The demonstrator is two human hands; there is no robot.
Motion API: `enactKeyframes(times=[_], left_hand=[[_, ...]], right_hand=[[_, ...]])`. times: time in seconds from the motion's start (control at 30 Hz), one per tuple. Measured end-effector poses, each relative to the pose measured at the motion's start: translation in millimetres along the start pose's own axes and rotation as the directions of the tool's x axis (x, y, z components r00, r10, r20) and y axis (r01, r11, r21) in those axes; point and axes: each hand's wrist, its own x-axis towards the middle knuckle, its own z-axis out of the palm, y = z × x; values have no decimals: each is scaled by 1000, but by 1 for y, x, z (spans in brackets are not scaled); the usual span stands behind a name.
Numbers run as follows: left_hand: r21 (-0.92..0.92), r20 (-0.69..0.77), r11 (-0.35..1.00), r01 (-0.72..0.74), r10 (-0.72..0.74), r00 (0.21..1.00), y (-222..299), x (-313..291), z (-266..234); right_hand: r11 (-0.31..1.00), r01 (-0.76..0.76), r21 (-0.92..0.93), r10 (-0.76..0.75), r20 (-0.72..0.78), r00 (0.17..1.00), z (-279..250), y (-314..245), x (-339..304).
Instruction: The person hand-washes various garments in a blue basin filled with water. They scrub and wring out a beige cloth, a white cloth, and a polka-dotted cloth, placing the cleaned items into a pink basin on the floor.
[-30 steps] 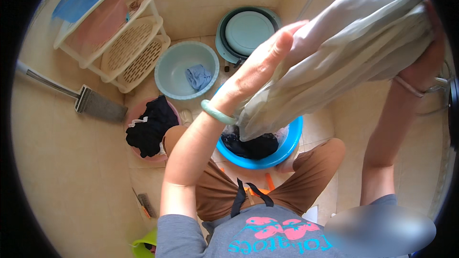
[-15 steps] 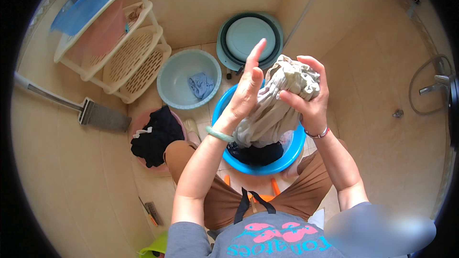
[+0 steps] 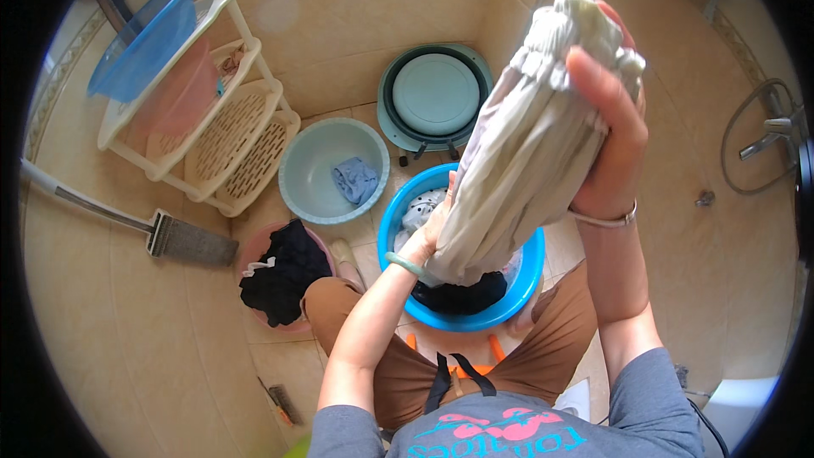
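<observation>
A pale grey-beige garment with a gathered elastic waistband (image 3: 534, 144) hangs over the blue tub (image 3: 532, 271). My right hand (image 3: 615, 131) grips it near the bunched waistband at the top, thumb in front. Lower down, my left hand (image 3: 434, 225) lies against the garment's left side. Most of its fingers are behind the cloth, so I cannot tell whether they close on it. In the tub are black cloth (image 3: 462, 295) and a white dotted cloth (image 3: 421, 210), partly covered by the garment and my left hand.
Left of the tub stand a light-blue basin (image 3: 292, 174) holding a blue cloth (image 3: 354, 180) and a pink basin (image 3: 315, 242) with black clothing (image 3: 287, 276). Folded basins (image 3: 437, 93) lean at the back wall, beside a cream rack (image 3: 233, 123). A squeegee mop (image 3: 191, 239) is at left.
The garment has risen with my right hand, up and to the right, and hangs longer. My left hand, outstretched before, has dropped to the garment's lower left side.
</observation>
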Motion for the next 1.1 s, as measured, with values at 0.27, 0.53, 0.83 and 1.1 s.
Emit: enactKeyframes(times=[0.27,0.53,0.83,1.1], left_hand=[[-127,19,968,216,-215,976,-61,10,-44],[-186,85,927,326,-316,945,-91,10,-69],[249,-142,842,478,-457,878,-59,-2,-64],[388,-412,898,207,-32,911,-63,47,-52]], right_hand=[[970,-86,225,118,-134,984,-62,49,47],[928,-295,227,370,-473,800,-250,164,81],[771,-450,452,635,-600,486,-416,253,-20],[566,-582,584,824,-421,378,-491,330,-198]])
